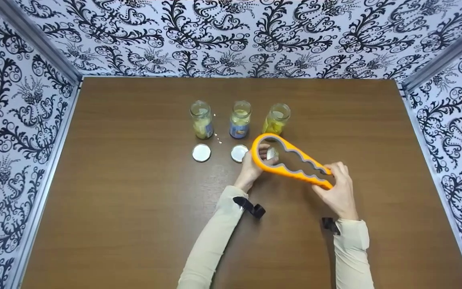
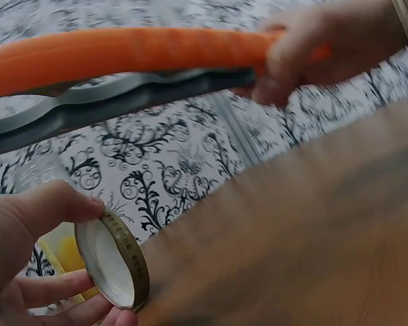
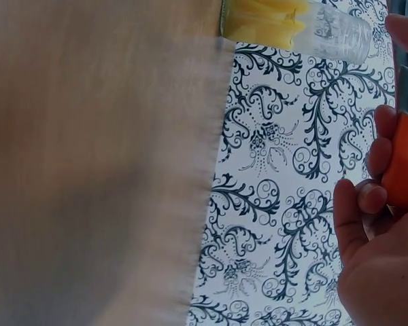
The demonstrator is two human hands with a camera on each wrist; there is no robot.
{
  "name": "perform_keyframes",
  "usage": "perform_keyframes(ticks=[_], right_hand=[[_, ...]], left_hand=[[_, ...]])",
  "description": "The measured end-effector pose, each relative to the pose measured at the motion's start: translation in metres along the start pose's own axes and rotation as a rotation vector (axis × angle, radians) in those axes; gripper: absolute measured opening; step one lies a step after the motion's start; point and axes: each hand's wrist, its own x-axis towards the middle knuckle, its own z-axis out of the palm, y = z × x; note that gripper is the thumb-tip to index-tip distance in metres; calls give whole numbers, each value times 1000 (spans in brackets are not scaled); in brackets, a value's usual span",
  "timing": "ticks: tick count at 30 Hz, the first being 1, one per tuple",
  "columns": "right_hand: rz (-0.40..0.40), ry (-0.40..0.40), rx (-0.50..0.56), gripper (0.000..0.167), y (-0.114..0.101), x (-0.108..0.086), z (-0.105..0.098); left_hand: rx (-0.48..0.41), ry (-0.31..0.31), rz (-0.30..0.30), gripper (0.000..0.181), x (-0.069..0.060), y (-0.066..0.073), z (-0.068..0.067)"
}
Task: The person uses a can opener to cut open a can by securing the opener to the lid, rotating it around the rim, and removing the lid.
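My left hand (image 1: pixel 251 167) pinches a metal jar lid (image 2: pixel 113 261) between thumb and fingers, its white inside showing in the left wrist view. The right hand (image 1: pixel 338 190) grips the handle ends of an orange jar opener (image 1: pixel 291 173) with a grey wavy inner edge. The opener's rounded end hangs over my left hand and partly hides it in the head view. Just beyond stands an open glass jar (image 1: pixel 276 120) with yellow contents, which also shows in the right wrist view as a jar (image 3: pixel 292 27) beside the hand.
Two more open jars, a middle jar (image 1: pixel 240 120) and a left jar (image 1: pixel 202 120), stand in the row. White lids lie before them, a left lid (image 1: pixel 201 153) and a middle lid (image 1: pixel 239 153). Small white bits (image 1: pixel 218 139) are scattered between. Patterned walls (image 1: pixel 231 40) border the brown table (image 1: pixel 134 224).
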Motion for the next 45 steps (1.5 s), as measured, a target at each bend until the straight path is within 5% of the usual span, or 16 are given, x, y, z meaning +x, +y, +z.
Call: perform_keyframes(ticks=[7,11,18,23,26,30,31,33,36,41,43,45], right_hand=[[20,25,8,42,1,-4,-3],[20,48,10,41,2,-4,-5],[21,60,6,41,3,-6,-6],[38,53,-2,41,4,-8,-7],[53,42,-1,42,5,-9,-8],[58,40,-10,42,7,-10,-9],[57,44,-14,42,7,-10,-9],[56,51,-21,41,7,-10,-9],[54,68,-21,40,7,-11,-9],[29,101,-14,39,7,-12,-7],[24,108,-14,40,7,-12,-7],[27,109,-17,40,8,-12,-6]], left_hand=[[488,15,275,42,8,2,-2],[658,44,343,46,9,4,2],[691,35,405,47,7,6,6],[692,41,459,49,10,-7,8],[757,70,496,52,28,-57,10],[792,79,420,62,54,-128,11],[800,80,408,65,56,-134,12],[817,77,345,68,58,-131,16],[868,83,382,73,59,-131,18],[976,121,581,72,59,-136,20],[986,129,604,71,70,-159,21],[852,109,467,58,58,-125,23]])
